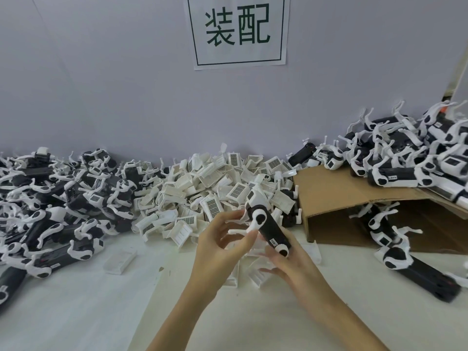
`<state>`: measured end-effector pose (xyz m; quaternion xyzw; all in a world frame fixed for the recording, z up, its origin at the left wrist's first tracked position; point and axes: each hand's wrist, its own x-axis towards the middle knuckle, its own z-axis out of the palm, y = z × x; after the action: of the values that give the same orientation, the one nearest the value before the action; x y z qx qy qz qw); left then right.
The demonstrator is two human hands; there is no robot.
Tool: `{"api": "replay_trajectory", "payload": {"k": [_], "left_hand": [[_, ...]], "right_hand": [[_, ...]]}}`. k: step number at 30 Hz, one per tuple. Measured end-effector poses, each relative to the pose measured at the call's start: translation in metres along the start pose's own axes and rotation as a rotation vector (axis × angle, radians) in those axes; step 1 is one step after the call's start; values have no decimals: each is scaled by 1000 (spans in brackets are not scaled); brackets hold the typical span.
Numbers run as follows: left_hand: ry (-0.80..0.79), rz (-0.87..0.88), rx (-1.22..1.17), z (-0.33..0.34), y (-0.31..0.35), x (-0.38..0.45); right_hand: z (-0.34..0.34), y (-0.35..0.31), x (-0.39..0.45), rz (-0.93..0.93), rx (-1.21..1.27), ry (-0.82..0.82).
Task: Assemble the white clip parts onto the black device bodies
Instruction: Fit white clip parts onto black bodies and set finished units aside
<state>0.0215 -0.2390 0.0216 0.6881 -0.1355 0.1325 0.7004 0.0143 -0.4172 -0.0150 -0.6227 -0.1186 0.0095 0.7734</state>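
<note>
1. Heaps surround your workspace on the white tabletop: at your far left a jumbled pile of black device bodies with white curved arms, in the middle a mound of loose white plastic clip parts with gridded labels, and at your right an open brown cardboard box with more black-and-white units stacked on its flap and spilling out in front.
2. A white paper sign with two dark green characters hangs on the grey wall behind the mound.
3. A few loose white clips lie on the table directly beneath your hands.
4. Your left hand has its fingers curled, the fingertips pinching the white end of the black cylindrical device body near its upper round cap.
5. That body is raised above the table in front of the mound, tilted, between both hands.
6. Your right hand grips its lower end from below, fingers wrapped round it.
</note>
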Motion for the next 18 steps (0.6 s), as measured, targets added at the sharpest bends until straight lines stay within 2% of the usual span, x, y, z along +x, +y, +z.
{"api": "replay_trajectory", "payload": {"k": [2, 5, 10, 14, 16, 18], "left_hand": [[-61, 164, 103, -5, 2, -1], [-146, 404, 375, -12, 0, 0], [-205, 531, 506, -14, 1, 1], [-217, 476, 585, -17, 2, -1], [-210, 346, 582, -16, 3, -2], [-170, 169, 443, -10, 4, -2]], "right_hand": [[0, 1, 1, -99, -190, 75], [-5, 5, 4, -186, -259, 106], [-12, 5, 4, -266, -242, 105], [-14, 10, 5, -277, -299, 123], [-12, 9, 3, -292, -367, 162], [-13, 9, 1, -361, -503, 214]]}}
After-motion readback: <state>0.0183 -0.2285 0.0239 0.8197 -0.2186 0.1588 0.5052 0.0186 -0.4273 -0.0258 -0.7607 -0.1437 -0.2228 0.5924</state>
